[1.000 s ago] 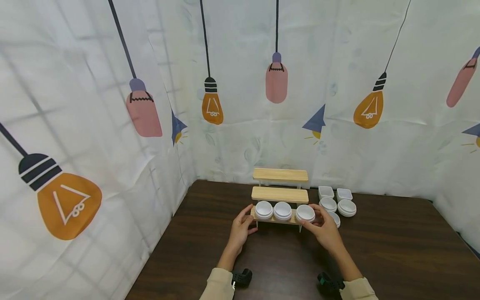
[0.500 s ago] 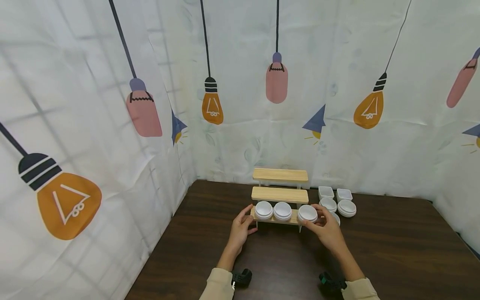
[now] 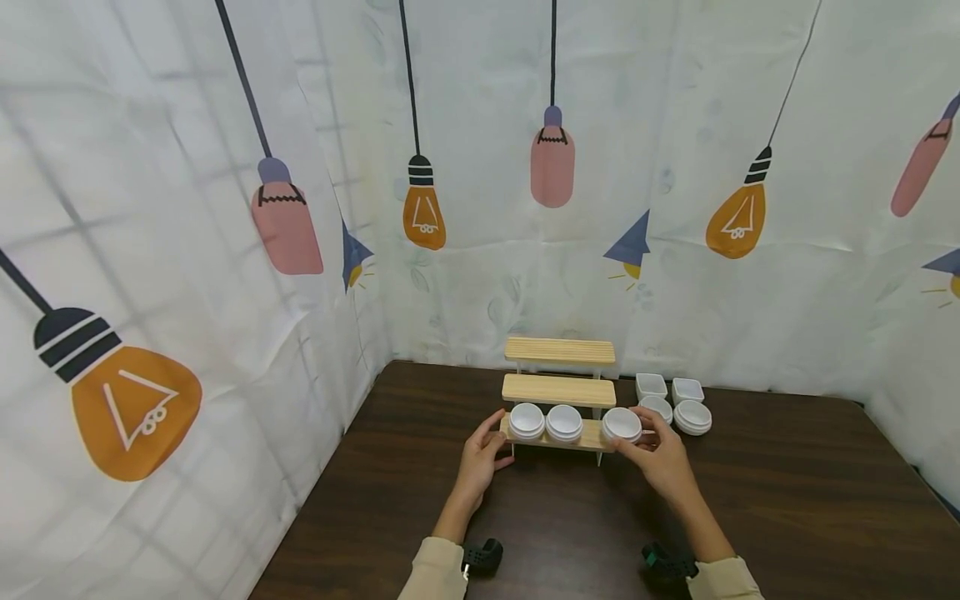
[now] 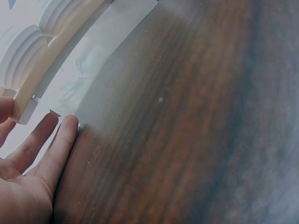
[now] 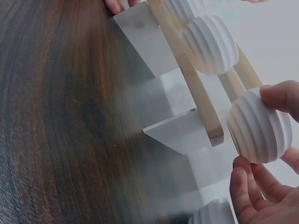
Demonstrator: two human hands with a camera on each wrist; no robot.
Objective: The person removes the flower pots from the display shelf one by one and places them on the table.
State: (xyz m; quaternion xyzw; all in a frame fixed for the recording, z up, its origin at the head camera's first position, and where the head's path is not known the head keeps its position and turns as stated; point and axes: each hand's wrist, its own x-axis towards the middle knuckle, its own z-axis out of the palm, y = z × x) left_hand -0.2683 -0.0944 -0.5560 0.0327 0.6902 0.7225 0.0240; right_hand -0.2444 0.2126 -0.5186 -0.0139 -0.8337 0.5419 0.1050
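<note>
A three-tier stand [image 3: 558,390] with pale wooden shelves and clear supports is on the table. My left hand [image 3: 477,462] holds the left end of its lowest shelf, other fingers spread below in the left wrist view. Two white ribbed round bowls, a left one [image 3: 527,422] and a middle one [image 3: 564,423], stand on that shelf. My right hand [image 3: 663,458] pinches a third white ribbed bowl [image 3: 622,424] between thumb and fingers at the shelf's right end. In the right wrist view this bowl [image 5: 259,128] appears beyond the shelf's end [image 5: 212,133], apart from it.
Right of the stand, two square white dishes [image 3: 651,386] sit at the back. In front of them are round white ones [image 3: 692,417], and my right hand covers part of this group. A printed curtain [image 3: 480,292] hangs behind the dark wooden table [image 3: 795,492].
My right hand has moved slightly right with the third bowl, widening the gap from the middle bowl. It now covers the nearest round dish on the table. My left hand has stayed in place.
</note>
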